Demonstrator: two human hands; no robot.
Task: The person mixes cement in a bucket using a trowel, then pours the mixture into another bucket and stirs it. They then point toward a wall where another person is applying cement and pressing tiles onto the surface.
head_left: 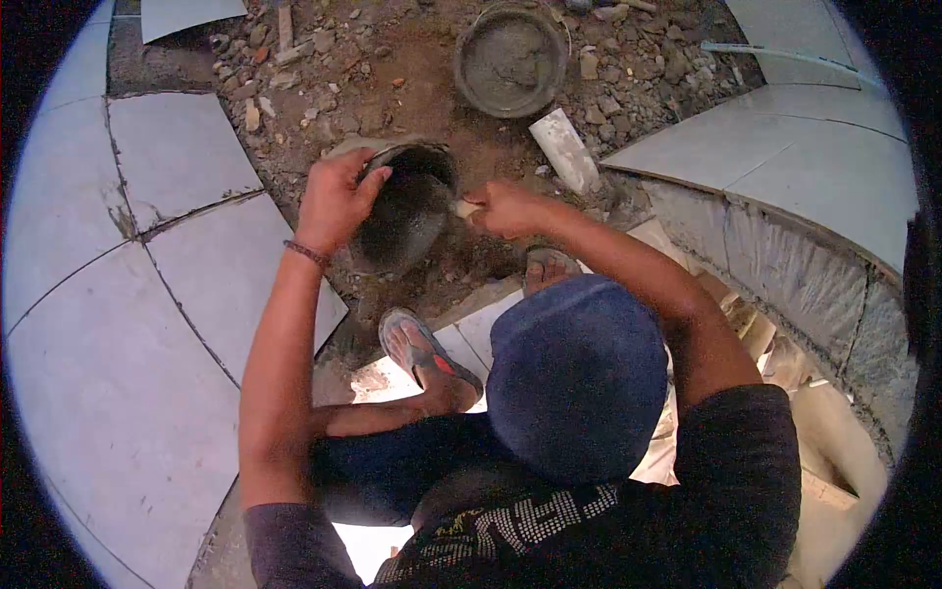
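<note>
My left hand (339, 201) grips the rim of a black bucket (440, 163), with the thumb over the edge. The bucket leans on the dirt in front of my feet, and dark grey wet material lies inside it. Closed around the pale handle of a trowel-like tool (465, 208), my right hand (505, 209) is at the bucket's right side. The tool's working end is hidden or too dark to make out.
A second bucket (488, 106) of grey mortar stands beyond. To its lower right lies a white tile strip (566, 149). Rubble (628, 74) covers the soil. Large pale tiles (177, 147) line the left, and a tiled raised edge (775, 162) runs along the right.
</note>
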